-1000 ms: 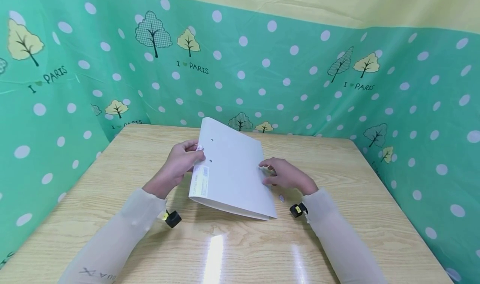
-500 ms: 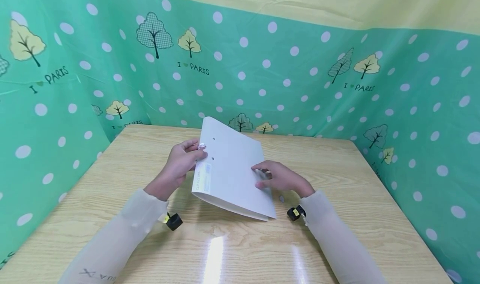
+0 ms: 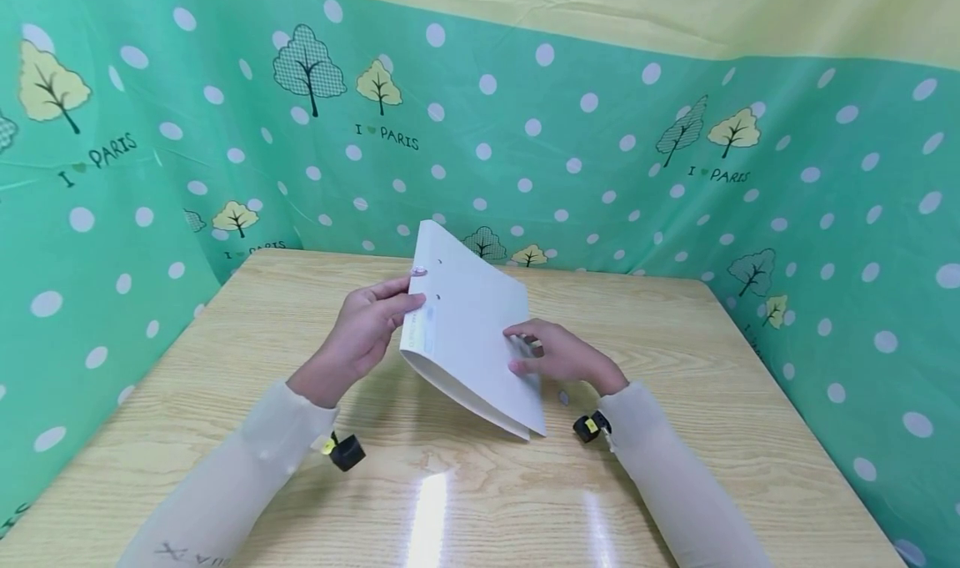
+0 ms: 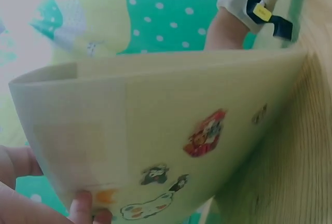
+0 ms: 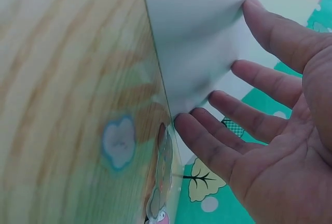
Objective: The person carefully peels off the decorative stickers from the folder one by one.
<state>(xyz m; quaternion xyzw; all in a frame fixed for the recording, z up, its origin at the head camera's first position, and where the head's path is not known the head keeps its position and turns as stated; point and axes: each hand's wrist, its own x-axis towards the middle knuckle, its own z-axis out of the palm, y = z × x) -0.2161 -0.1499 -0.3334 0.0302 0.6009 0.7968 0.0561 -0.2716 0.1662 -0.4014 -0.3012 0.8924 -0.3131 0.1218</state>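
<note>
A white file folder (image 3: pixel 472 322) is tilted over the table, its spine side raised and its right edge low near the tabletop. My left hand (image 3: pixel 366 334) grips the spine, thumb on the upper cover and fingers behind. Stickers show on the folder's far face in the left wrist view, among them a red one (image 4: pixel 206 133) and a white outlined one (image 4: pixel 147 207). My right hand (image 3: pixel 558 353) touches the upper cover near its right edge with spread fingertips (image 5: pixel 236 67). A small sticker (image 3: pixel 420 271) sits on the spine by my left fingers.
A small cloud-shaped sticker (image 5: pixel 119 142) lies on the wooden table (image 3: pixel 675 468) beside the folder's right edge. Another sticker (image 5: pixel 162 172) stands by the folder's edge in the right wrist view. Green polka-dot cloth (image 3: pixel 615 151) hangs behind and at both sides.
My left hand has raised the folder's spine and shifted it right, steepening its tilt. My right hand moved left from beside the folder's right edge onto its cover.
</note>
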